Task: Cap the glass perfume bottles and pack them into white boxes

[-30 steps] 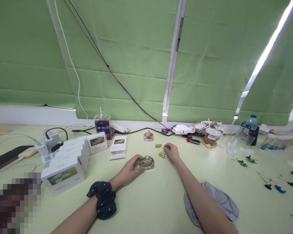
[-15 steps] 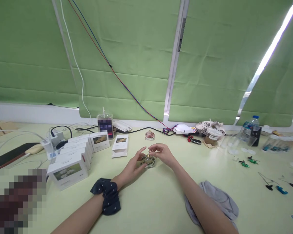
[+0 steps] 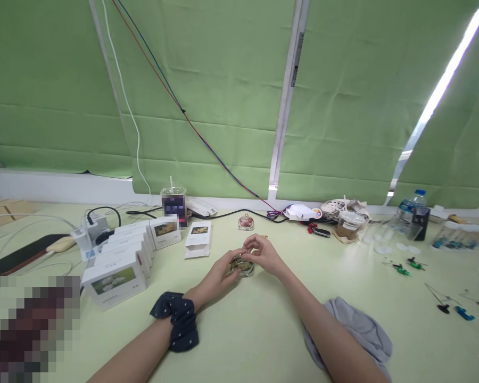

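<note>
A small round glass bottle (image 3: 245,267), with greenish contents, stands on the table in front of me. My left hand (image 3: 222,274) is closed round its left side, with the thumb at the front. Over the bottle's top, my right hand (image 3: 264,256) has its thumb and fingertips pinched together. What lies between them is too small and too covered to make out. A tiny gold-coloured bit (image 3: 266,237) shows just behind the right knuckles. Farther back stands a similar glass bottle (image 3: 246,222) with pinkish contents.
An open white box (image 3: 198,240) lies left of the bottles, near a row of white boxes (image 3: 117,282). A grey cloth (image 3: 359,330) lies under my right forearm. A drink cup (image 3: 174,205), a lidded tub (image 3: 348,224) and small green parts (image 3: 402,269) lie about.
My left fingers have come in closer round the bottle. The right fingertips have drawn together above it, hiding the gold-coloured neck. The view has shifted slightly.
</note>
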`<state>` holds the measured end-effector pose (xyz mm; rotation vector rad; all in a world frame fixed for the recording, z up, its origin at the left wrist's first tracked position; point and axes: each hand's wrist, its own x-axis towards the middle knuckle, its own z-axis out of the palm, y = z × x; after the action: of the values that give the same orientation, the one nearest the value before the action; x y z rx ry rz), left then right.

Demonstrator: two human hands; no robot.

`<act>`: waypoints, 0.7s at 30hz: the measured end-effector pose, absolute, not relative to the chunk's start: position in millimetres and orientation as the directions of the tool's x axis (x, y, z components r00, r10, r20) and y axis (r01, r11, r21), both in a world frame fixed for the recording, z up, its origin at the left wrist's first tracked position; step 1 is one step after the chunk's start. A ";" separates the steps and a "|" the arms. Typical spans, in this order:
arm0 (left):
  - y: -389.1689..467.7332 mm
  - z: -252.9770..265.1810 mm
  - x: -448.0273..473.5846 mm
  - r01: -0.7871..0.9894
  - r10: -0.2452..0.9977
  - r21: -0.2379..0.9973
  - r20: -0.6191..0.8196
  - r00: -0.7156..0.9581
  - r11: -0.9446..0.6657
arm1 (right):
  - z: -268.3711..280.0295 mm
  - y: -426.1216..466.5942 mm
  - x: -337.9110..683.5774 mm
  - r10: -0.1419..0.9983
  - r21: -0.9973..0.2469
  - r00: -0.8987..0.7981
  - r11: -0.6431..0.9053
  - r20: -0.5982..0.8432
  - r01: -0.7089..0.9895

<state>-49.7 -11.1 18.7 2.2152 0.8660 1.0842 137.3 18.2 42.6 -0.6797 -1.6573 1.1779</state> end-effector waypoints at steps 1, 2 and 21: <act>-11.4 19.2 -49.5 0.316 0.738 0.689 0.481 0.474 -0.652 | 42.9 17.7 137.2 0.837 -0.919 -0.389 0.386 0.385 -0.079; -11.8 19.8 -49.2 0.317 0.744 0.695 0.474 0.472 -0.645 | 43.4 17.0 137.0 0.835 -0.917 -0.389 0.392 0.389 -0.074; -10.7 20.6 -47.9 0.314 0.746 0.703 0.465 0.476 -0.638 | 40.7 18.0 137.4 0.827 -0.907 -0.390 0.418 0.404 -0.055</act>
<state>-47.9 -10.7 20.6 2.1904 0.8759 1.0625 137.4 18.0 40.7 -0.6797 -1.6946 1.1297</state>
